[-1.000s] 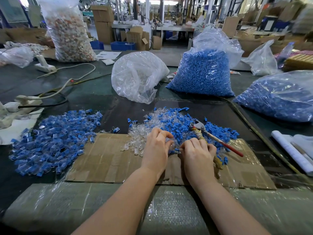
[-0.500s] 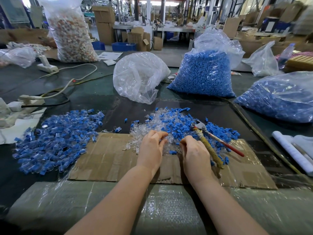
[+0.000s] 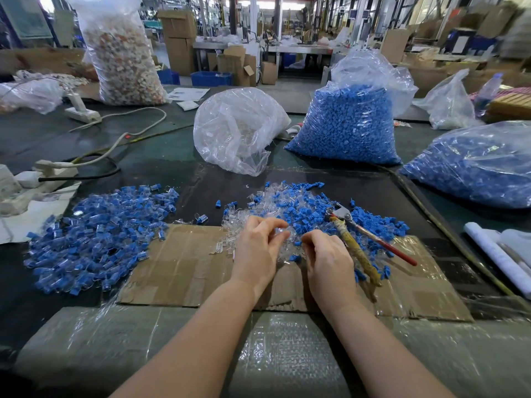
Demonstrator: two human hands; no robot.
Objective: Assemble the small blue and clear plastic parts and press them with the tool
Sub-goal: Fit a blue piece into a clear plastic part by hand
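Blue parts fill clear bag (image 3: 349, 124); left hand (image 3: 258, 248) pinches clear part (image 3: 283, 234); right hand (image 3: 327, 259) grasp unclear

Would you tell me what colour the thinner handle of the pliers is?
Red, on the pliers; the head view shows it clearly.

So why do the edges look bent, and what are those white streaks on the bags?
Head view: a wide-angle lens bows the table edge and the far background is soft; the white streaks are overhead light glaring off the clear bag and the wrapped foreground plastic.
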